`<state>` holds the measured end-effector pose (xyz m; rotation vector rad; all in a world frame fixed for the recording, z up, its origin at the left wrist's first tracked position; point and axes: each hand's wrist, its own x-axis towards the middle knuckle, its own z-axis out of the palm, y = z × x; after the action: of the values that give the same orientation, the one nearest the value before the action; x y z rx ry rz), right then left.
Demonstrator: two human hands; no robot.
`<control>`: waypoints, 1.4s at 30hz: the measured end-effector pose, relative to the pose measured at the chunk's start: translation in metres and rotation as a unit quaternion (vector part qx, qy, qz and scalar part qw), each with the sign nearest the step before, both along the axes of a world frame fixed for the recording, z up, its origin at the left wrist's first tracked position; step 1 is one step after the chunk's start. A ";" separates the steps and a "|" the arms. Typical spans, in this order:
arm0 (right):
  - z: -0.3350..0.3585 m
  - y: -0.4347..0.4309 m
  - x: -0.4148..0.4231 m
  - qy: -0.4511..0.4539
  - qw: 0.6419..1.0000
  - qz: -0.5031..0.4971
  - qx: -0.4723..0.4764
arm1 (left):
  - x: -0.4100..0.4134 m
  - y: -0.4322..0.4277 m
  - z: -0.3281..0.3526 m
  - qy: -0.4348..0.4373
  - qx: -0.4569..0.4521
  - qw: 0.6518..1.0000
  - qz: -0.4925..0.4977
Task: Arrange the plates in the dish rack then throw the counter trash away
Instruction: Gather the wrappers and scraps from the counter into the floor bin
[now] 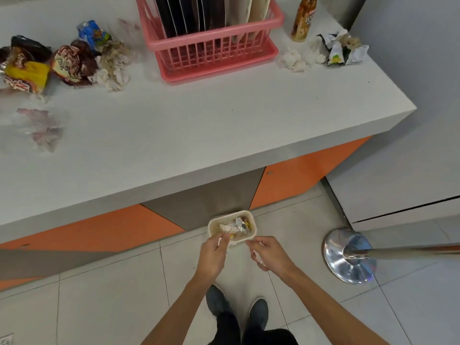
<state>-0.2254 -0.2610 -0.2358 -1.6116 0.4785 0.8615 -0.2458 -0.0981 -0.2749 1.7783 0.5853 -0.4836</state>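
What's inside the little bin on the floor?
Crumpled tissue and a shiny foil wrapper lie on top in the bin. Anything under them is hidden. The left hand and right hand, holding more trash, cover its near edge.

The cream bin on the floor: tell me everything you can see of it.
The cream bin is a small open tub with rounded corners, plastic by its look, upright on the tiled floor below the counter. Crumpled wrappers, foil and tissue, lie inside. Over its near rim the left hand pinches a yellowish scrap and the right hand grips white paper; contact with the rim cannot be told.
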 end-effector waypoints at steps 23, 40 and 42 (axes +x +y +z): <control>-0.423 -0.001 0.075 -0.120 0.971 0.125 -0.163 | 0.078 0.013 -0.391 -0.056 0.164 0.969 -0.174; -0.427 -0.014 0.084 0.021 0.986 0.092 -0.134 | 0.076 0.020 -0.390 -0.009 0.186 0.970 -0.156; -0.409 -0.015 0.078 -0.018 0.978 0.136 -0.155 | 0.069 0.016 -0.373 -0.015 0.172 0.974 -0.150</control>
<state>-0.1470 -0.2762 -0.6448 -2.0096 0.3865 0.9950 -0.1769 -0.0826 -0.6477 2.2172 0.3953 -0.5866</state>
